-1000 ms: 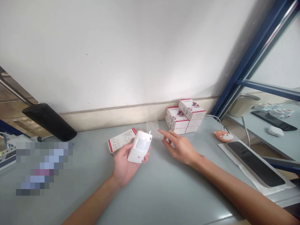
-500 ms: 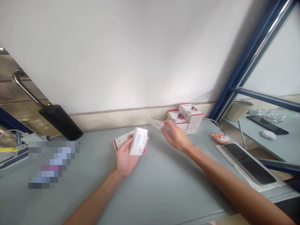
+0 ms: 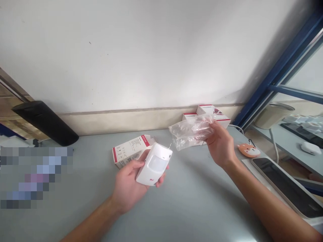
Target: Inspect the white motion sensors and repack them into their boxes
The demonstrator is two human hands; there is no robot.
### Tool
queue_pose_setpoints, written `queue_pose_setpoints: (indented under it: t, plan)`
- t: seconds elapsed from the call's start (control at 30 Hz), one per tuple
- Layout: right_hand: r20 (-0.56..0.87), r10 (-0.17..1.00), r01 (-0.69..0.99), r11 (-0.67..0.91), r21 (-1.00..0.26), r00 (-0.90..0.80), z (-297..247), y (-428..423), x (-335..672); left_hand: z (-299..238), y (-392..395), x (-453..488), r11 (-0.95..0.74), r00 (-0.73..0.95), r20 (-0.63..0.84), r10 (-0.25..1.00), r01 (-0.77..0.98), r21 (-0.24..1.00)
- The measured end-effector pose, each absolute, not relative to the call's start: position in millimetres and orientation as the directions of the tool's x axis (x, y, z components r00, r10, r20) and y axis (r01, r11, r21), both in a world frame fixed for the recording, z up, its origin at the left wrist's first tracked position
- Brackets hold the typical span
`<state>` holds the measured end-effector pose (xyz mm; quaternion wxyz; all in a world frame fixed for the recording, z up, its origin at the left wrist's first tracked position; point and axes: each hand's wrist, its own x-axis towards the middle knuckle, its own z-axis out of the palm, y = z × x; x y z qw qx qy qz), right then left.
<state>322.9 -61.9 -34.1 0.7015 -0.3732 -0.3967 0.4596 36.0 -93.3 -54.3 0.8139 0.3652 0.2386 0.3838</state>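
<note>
While your left hand (image 3: 130, 186) grips the white motion detector (image 3: 153, 168) near the carton (image 3: 130, 148), hold its thin antenna (image 3: 170, 146) away from the transparent plastic bag (image 3: 185, 132), which your right hand (image 3: 222, 146) pinches before the stacked boxes (image 3: 222, 115).

A person's left hand (image 3: 128, 185) holds a white motion detector (image 3: 153, 166) over a gray tabletop (image 3: 176, 208), a red-and-white carton (image 3: 131, 146) lying beyond it to the left, while the right hand (image 3: 222, 145) pinches a clear plastic bag (image 3: 188, 131) before stacked boxes (image 3: 220, 115).
</note>
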Motion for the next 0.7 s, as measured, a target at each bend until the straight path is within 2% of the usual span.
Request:
queue_pose_setpoints:
  t: [0.13,0.23,0.37,0.57,0.7]
  plan:
    - [0.138,0.972,-0.353,0.199,-0.914,0.191,-36,-65,317,-55,-97,39,0.509,0.618,-0.158,0.771,-0.447,0.736]
    - [0.135,0.983,-0.383,0.173,-0.907,0.125,-39,-65,316,-57,-95,39,0.523,0.603,-0.183,0.776,-0.453,0.722]
    - [0.147,0.987,-0.33,0.158,-0.931,0.059,-47,-63,315,-57,-92,37,0.546,0.592,-0.222,0.775,-0.449,0.707]
    - [0.137,0.988,-0.193,0.148,-0.97,0.067,-55,-64,309,-53,-92,37,0.536,0.603,-0.214,0.768,-0.424,0.73]
    - [0.098,0.988,-0.282,0.129,-0.951,0.121,-51,-64,306,-52,-93,37,0.528,0.608,-0.215,0.765,-0.399,0.75]
